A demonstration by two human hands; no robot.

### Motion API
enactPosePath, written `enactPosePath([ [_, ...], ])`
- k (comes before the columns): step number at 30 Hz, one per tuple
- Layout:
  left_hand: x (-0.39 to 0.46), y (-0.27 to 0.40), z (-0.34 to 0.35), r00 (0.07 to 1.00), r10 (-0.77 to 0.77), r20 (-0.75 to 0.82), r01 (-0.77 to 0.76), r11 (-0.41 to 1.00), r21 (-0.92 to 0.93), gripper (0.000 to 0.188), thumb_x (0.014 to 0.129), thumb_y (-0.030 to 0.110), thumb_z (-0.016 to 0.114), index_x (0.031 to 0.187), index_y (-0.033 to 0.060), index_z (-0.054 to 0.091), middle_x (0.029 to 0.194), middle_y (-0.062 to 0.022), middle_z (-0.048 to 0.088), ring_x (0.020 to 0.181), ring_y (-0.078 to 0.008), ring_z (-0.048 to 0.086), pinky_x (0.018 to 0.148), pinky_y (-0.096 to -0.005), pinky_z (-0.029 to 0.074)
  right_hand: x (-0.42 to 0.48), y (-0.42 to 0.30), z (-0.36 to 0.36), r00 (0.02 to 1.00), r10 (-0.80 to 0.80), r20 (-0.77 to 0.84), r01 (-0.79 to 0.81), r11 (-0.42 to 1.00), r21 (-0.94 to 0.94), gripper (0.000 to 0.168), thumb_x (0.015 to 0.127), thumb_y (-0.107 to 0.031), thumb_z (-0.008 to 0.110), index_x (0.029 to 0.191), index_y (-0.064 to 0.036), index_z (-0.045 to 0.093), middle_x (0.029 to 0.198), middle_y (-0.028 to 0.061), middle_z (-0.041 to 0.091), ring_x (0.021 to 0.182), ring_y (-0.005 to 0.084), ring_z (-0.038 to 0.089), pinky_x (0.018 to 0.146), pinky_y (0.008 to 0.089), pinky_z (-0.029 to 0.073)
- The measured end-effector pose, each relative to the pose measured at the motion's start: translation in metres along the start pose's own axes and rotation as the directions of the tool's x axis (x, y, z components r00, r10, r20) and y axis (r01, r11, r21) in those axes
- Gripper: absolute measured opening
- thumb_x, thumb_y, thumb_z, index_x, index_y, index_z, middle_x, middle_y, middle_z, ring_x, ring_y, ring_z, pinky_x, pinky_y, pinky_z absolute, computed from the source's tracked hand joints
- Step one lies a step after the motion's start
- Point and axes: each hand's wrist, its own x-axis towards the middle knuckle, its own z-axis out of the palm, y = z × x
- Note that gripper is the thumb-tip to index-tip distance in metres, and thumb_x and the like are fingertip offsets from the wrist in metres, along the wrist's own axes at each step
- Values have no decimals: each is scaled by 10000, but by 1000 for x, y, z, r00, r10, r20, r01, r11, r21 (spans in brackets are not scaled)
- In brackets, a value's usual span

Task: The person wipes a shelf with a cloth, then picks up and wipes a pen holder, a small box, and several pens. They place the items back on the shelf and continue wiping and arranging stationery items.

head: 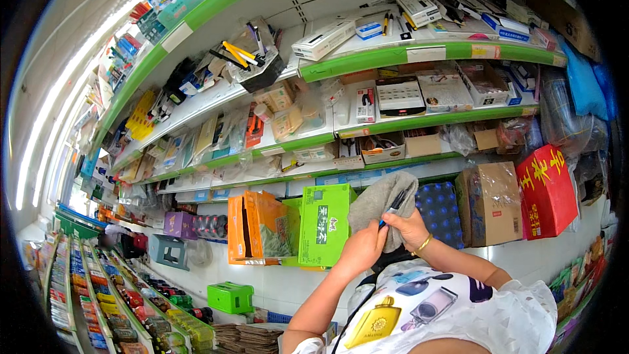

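Observation:
My left hand (pixel 362 248) and my right hand (pixel 412 228), which has a gold bangle at the wrist, meet in front of my body. Between their fingers is a small bunch of dark pens (pixel 396 201), with a blue part showing near the left fingertips. A grey cloth (pixel 366 201) lies behind and around the pens, bunched against the right hand. Which fingers hold the cloth is hidden. Just left of the cloth stands a bright green carton (pixel 324 226) bearing writing.
Shelves with green edges (pixel 427 56) hold pen boxes (pixel 324 39), loose pens and a black pen holder (pixel 263 71). On the floor stand an orange carton (pixel 245 228), a brown carton (pixel 496 206), a red box (pixel 545 191) and a green stool (pixel 230 297). A person (pixel 130 241) is far left.

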Motion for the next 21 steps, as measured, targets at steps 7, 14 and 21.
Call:
enactPosePath([
  [7,-35,-67,9,998,-31,54,54,869,-493,248,927,268,436,948,26,488,644,-106,517,527,-246,496,460,-358,381,23,8,12,993,-61,-105,56,997,-54,429,756,-128,701,1122,-24,502,1036,56,580,914,160,564,807,306,464],
  [14,-70,-98,-26,941,-333,-53,-3,150,-989,228,967,278,358,1071,97,449,606,24,351,455,-52,288,404,-191,232,63,9,22,995,-74,-65,72,997,-32,457,814,-179,643,1193,-30,436,1137,76,537,1015,193,541,868,355,454],
  [21,-62,-127,-70,919,-340,-202,-212,9,-977,247,965,325,343,964,101,447,612,-8,381,445,-79,311,397,-205,254,57,64,40,994,113,6,-110,975,-194,480,769,-191,690,1171,-32,482,1088,60,564,976,171,548,851,322,446],
])
